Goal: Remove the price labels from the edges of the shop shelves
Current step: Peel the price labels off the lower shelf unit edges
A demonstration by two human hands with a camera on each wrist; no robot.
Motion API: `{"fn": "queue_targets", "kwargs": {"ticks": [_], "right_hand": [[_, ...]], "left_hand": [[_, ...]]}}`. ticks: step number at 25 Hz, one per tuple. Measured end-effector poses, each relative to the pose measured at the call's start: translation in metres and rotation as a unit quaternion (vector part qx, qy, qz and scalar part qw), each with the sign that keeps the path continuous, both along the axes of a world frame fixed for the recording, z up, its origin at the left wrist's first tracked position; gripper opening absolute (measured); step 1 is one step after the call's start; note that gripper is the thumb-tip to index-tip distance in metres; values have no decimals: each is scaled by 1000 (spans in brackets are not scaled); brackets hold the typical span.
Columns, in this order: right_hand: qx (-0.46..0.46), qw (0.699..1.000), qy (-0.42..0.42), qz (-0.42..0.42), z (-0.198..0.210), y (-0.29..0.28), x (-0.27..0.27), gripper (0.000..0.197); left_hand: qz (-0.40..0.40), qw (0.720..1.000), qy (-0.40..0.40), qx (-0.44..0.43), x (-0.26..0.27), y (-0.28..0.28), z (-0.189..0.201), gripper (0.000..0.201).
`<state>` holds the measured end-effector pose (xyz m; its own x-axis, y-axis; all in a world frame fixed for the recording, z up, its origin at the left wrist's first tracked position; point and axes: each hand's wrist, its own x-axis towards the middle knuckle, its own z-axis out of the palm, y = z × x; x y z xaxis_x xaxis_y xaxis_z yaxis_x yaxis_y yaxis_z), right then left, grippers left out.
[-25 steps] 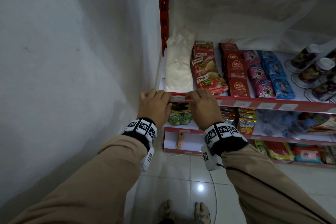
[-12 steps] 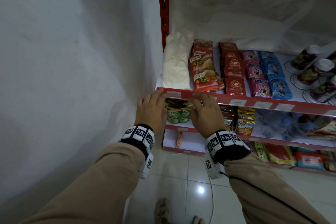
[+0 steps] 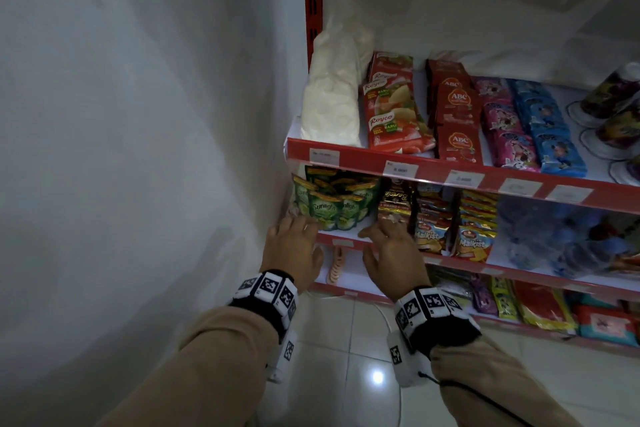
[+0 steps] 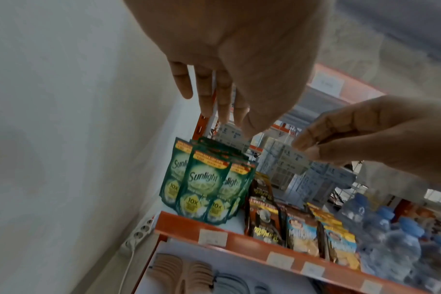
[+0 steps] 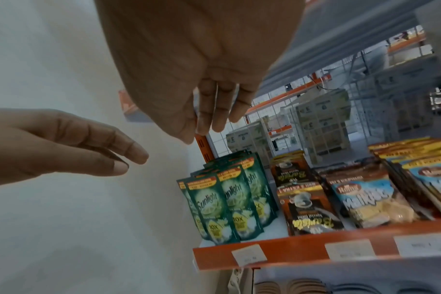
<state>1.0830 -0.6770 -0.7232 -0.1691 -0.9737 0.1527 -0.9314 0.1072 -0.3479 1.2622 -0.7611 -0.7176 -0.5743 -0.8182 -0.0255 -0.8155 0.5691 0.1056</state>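
My left hand and right hand hover mid-frame, fingers loosely spread, holding nothing; the price label on the red shelf edge sits between them.

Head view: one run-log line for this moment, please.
left hand: open, empty | right hand: open, empty | white paper price labels: on red metal shelf edge

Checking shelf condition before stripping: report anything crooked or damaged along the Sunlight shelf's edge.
The leftmost price label, below the Sunlight packs, sits tilted, its lower corner overhanging the red shelf edge; the neighbouring labels sit straight. Nothing else stands out.
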Motion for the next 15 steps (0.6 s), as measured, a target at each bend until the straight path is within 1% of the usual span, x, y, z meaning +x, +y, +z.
{"fn": "queue_targets", "kwargs": {"ticks": [2, 5, 8, 10, 12, 14, 15], "right_hand": [[7, 1000, -6, -11, -33, -2, 3, 24], [-19, 1000, 4, -15, -90, -5, 8, 21], [-36, 999, 15, -17, -144, -18, 9, 21], [-79, 997, 12, -23, -183, -27, 9, 22], [-126, 991, 18, -37, -212, -37, 8, 26], [-171, 983, 50, -46, -243, -46, 8, 35], [-194, 977, 67, -50, -258, -51, 6, 40]], "left_hand": [[-7, 1000, -5, 8, -1, -2, -33, 44], [-3, 1000, -14, 5, -4, -9, -91, 43], [23, 999, -29, -6, -11, -23, -153, 50], [52, 998, -10, -32, -17, -31, -197, 63], [81, 995, 37, -52, -21, -41, -231, 83], [93, 989, 90, -74, -26, -48, -266, 98], [91, 986, 111, -90, -29, -51, -282, 102]]}}
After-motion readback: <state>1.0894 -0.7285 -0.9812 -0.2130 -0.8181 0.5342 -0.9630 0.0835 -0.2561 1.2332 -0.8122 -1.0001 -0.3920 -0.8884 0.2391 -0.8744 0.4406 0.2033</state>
